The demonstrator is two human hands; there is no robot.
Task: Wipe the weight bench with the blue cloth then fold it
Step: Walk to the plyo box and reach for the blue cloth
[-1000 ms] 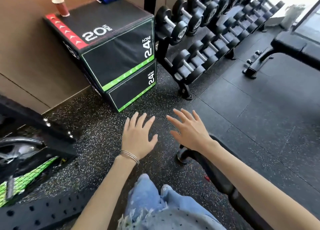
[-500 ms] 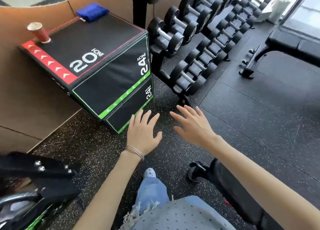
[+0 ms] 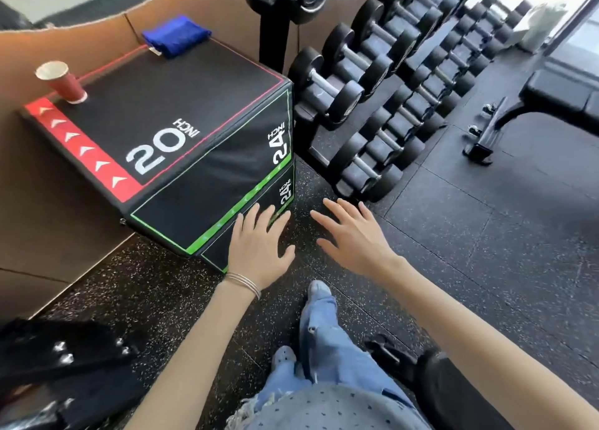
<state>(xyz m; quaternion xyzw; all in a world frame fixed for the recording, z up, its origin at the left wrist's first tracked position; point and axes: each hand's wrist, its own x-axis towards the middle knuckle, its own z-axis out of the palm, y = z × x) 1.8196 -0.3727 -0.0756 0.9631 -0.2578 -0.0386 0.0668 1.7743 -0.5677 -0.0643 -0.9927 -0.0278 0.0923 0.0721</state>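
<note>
The blue cloth (image 3: pixel 176 36) lies bunched at the far corner of a black plyo box (image 3: pixel 155 105), against the wall. My left hand (image 3: pixel 257 251) is stretched forward with straight, spread fingers, hovering in front of the box's lower front side and holding nothing. My right hand (image 3: pixel 355 237) reaches out beside it, fingers also spread and empty, above the floor. A black weight bench (image 3: pixel 557 94) stands at the far right. Part of another dark padded bench (image 3: pixel 447 384) shows at the bottom right beside my leg.
A red paper cup (image 3: pixel 63 81) stands on the box's left corner. A dumbbell rack (image 3: pixel 398 83) runs along the wall right of the box. Black equipment with bolts (image 3: pixel 61 361) sits at the lower left. Speckled rubber floor (image 3: pixel 486 251) stretches between rack and benches.
I have moved closer to the plyo box; box, cloth and cup appear larger and lower in view. Both hands stay outstretched and empty, the left now in front of the box.
</note>
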